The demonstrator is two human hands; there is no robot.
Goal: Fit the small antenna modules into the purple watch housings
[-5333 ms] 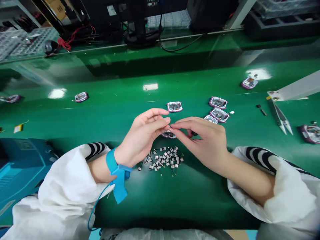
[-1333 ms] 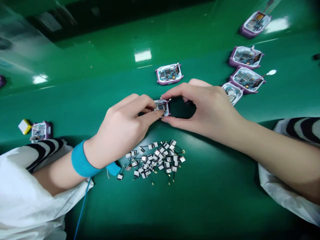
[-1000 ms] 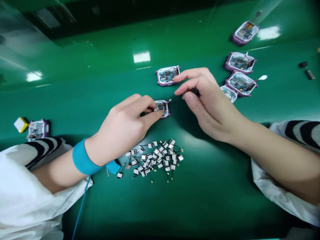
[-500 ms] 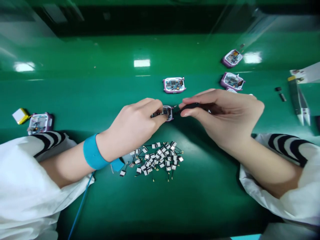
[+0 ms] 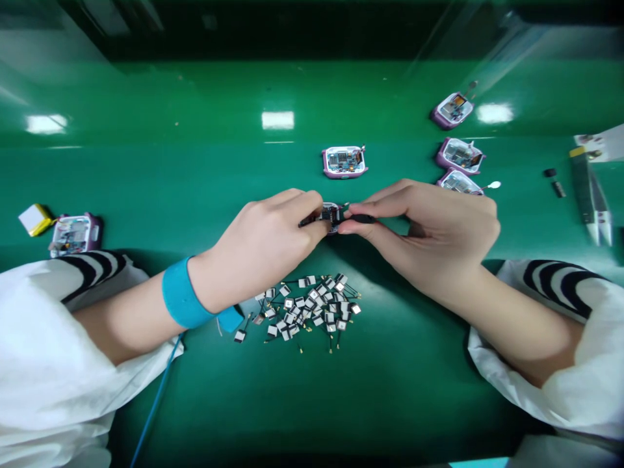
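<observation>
Fingers closed on an open case well back from the near edge of the worktop, the left hand braces as the right hand pinches a black tool, work likely wanting light pressure.

A small, open, white-rimmed casing with exposed circuitry sits partly covered by the left hand. A slim black tool in the right hand reaches the casing's right side.
</observation>
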